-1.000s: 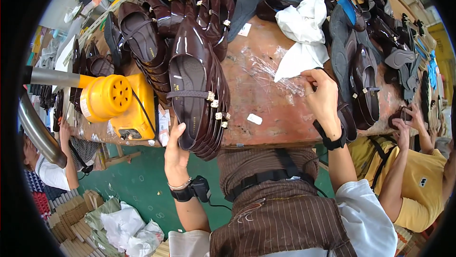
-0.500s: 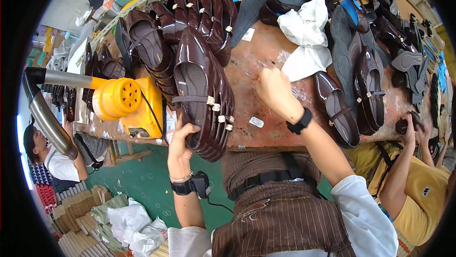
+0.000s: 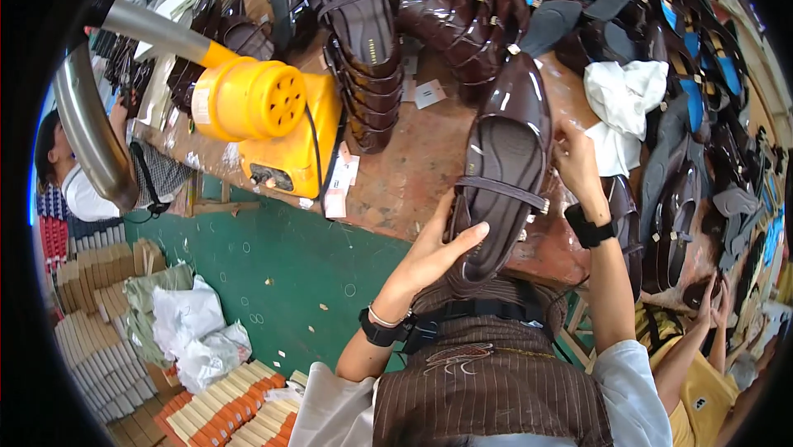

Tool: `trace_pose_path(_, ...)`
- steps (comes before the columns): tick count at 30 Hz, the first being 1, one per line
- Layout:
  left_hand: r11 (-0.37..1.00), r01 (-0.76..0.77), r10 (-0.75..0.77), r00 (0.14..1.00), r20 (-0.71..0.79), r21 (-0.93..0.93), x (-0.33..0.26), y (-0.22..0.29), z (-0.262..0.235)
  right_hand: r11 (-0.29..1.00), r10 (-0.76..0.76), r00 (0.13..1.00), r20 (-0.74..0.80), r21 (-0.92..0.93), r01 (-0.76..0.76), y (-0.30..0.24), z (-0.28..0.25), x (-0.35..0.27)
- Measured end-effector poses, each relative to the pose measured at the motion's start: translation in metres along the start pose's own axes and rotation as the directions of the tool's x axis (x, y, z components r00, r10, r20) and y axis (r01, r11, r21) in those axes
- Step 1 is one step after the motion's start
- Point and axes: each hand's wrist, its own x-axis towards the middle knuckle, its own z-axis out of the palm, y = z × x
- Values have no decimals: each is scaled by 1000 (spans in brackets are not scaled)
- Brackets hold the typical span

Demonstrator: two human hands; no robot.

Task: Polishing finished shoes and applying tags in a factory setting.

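A glossy dark brown strap shoe [image 3: 508,145] is tilted over the table's front edge, toe pointing away from me. My left hand [image 3: 425,257] grips it by the heel, thumb inside on the insole. Gem ornaments show along its right edge; how many shoes lie beneath it is hidden. Beside its right side, my right hand [image 3: 578,162] has curled fingers, close to the shoe; whatever they may hold is hidden. Farther back lie a nested stack of matching shoes [image 3: 363,59] and another row of brown shoes [image 3: 446,13].
A yellow machine [image 3: 252,100] with a metal pipe [image 3: 95,116] occupies the left. Crumpled white paper [image 3: 624,100], dark insoles [image 3: 549,26] and more shoes [image 3: 677,216] cover the right. Co-workers stand at both sides. Boxes [image 3: 91,348] and white bags [image 3: 194,315] sit on the floor.
My view has turned, so the table appears shifted right. The shoe in my left hand now stands apart from the stacks, and my right hand has come close to its side.
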Motion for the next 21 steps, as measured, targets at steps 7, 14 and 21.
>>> trace_pose_path(7,548,104,508,747,-429,830,-14,-14,-60,941,42,971,-235,337,40,-11,-36,-23)
trace_pose_path(14,170,347,564,733,-380,922,4,-58,-87,869,101,970,-219,495,21,0,-60,-36)
trace_pose_path(21,333,30,503,840,-204,943,11,-62,-56,892,118,967,-226,451,-3,-2,-57,-51)
